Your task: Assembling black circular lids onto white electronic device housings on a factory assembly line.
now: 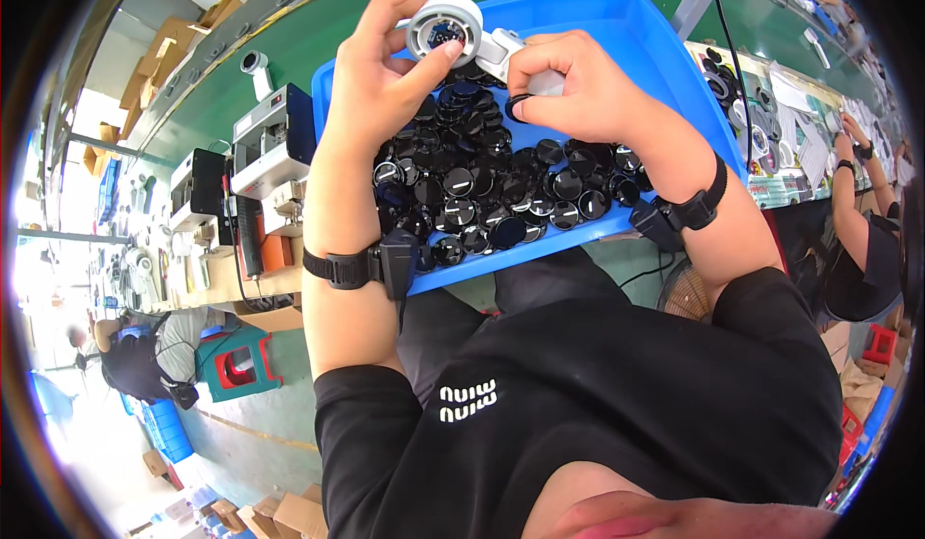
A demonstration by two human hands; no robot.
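Observation:
My left hand (381,81) is wrapped round the round head of a white and grey handheld device (472,19), its thumb at the open ring. Inside the ring a small dark circuit board shows. The device's jointed grey handle (498,52) runs toward my right hand (588,86), whose curled fingers partly hide its end. Between that thumb and forefinger a black disc (514,107) is pinched, seen nearly edge-on. Below both hands, many loose glossy black discs (461,182) lie heaped in a blue plastic tray (588,14).
Two boxy bench machines (275,139) stand left of the tray. A similar white device (256,74) stands on the green bench behind them. A black cable (729,48) hangs at the right. Another person's arm (848,187) is at the far-right bench; a green stool (236,364) sits lower left.

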